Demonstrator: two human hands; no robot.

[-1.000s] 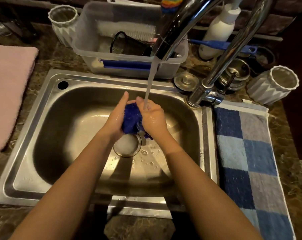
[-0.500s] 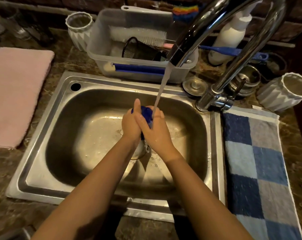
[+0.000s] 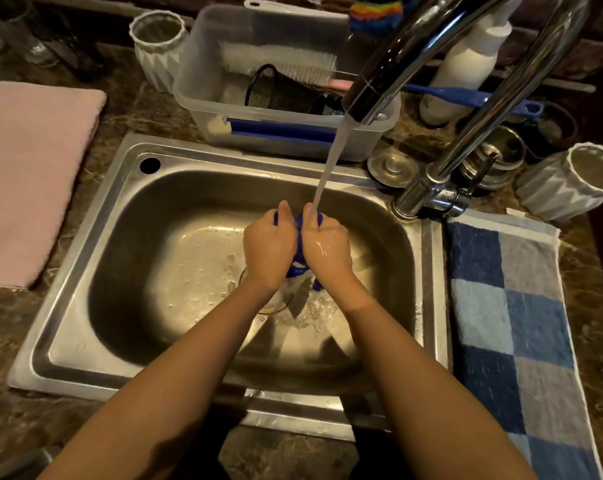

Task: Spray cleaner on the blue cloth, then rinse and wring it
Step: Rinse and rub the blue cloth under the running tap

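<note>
From the head camera, both hands are together over the middle of the sink [image 3: 95, 344], straight under the faucet [image 3: 390, 64]. The left hand [image 3: 268, 249] and right hand [image 3: 324, 249] sit side by side, fingers curled tight round the bunched blue cloth [image 3: 295, 269], which is squeezed between the palms. Only slivers of it show: between the thumbs at the top and hanging out below the wrists, above the drain [image 3: 275, 303]. The thumbs point away from the body, lying along the cloth; the other fingers are tucked under and mostly hidden. The water stream [image 3: 327, 168] lands on the right thumb and the cloth's top edge, and the right hand's back is wet and shiny. A checked towel [image 3: 507, 323] lies right of the sink, a pink towel [image 3: 33, 174] left.
</note>
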